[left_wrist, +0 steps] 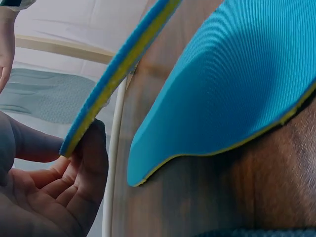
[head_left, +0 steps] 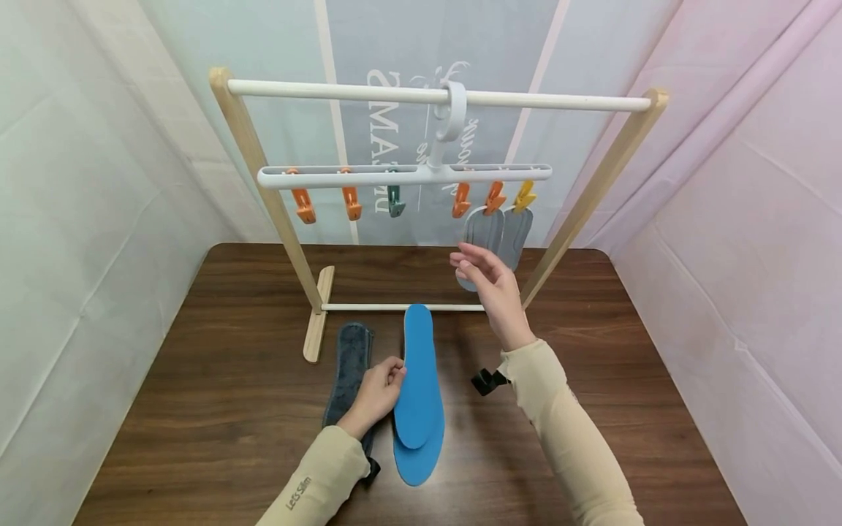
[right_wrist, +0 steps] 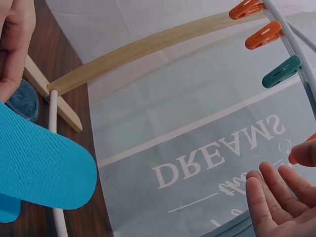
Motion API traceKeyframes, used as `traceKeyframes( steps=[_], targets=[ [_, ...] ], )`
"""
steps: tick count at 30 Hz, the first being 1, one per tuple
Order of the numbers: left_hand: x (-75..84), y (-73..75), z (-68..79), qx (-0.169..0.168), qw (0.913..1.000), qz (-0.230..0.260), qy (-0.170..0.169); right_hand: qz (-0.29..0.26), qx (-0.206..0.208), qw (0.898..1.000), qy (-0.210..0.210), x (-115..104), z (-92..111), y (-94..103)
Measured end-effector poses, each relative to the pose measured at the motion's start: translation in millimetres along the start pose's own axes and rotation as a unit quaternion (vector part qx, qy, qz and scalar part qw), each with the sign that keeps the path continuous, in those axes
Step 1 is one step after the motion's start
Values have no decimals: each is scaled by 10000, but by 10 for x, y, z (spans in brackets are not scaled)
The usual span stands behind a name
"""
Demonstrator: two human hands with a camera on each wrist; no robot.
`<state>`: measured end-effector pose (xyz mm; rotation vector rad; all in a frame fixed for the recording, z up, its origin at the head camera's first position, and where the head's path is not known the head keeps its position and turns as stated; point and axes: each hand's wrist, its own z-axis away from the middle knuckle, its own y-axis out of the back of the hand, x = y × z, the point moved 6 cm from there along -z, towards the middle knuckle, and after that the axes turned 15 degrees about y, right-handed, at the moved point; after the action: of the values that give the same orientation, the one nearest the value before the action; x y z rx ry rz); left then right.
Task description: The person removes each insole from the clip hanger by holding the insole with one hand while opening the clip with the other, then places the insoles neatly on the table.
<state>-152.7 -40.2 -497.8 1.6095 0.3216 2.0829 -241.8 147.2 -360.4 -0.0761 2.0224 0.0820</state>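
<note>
My left hand (head_left: 378,387) pinches the edge of a blue insole (head_left: 417,365) between thumb and fingers. Its yellow underlayer shows along the edge in the left wrist view. Beneath it, a second blue insole (left_wrist: 222,94) lies on the table, partly covered. My right hand (head_left: 490,288) is raised in front of two hanging grey insoles (head_left: 485,230), its fingers loosely bent and apparently holding nothing. An orange clip (head_left: 461,200) hangs above that hand; in the right wrist view, bits of orange show beside the thumb. A yellow clip (head_left: 524,197) and another orange clip (head_left: 495,197) grip the grey insoles.
A white hanger (head_left: 355,178) hooks over the rail (head_left: 559,101) of a wooden stand. Toward its left end hang two orange clips (head_left: 351,203) and a green clip (head_left: 396,201). Dark fleecy insoles (head_left: 349,369) lie left of the blue ones on the table (head_left: 217,409).
</note>
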Motion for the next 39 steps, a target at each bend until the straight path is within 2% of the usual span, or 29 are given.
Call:
traceKeyframes(
  steps=[8,20,26,31,39],
  targets=[
    [-28,-91,18,-62,9997,-83,210,22,-23,10000,91,3,79,47],
    [-115,-199,48,-73,9990,-378,230,-15,105,9999,22,58,114,126],
    [-130,-236,107,-149,9970,-739,145,24,231,9997,-72,82,140,183],
    [-139,-250,94,-137,9946,-992,274,0,287,9994,-206,122,172,203],
    [-150,-281,67,70,9851,-1677,373,-64,338,9991,-263,169,195,219]
  ],
)
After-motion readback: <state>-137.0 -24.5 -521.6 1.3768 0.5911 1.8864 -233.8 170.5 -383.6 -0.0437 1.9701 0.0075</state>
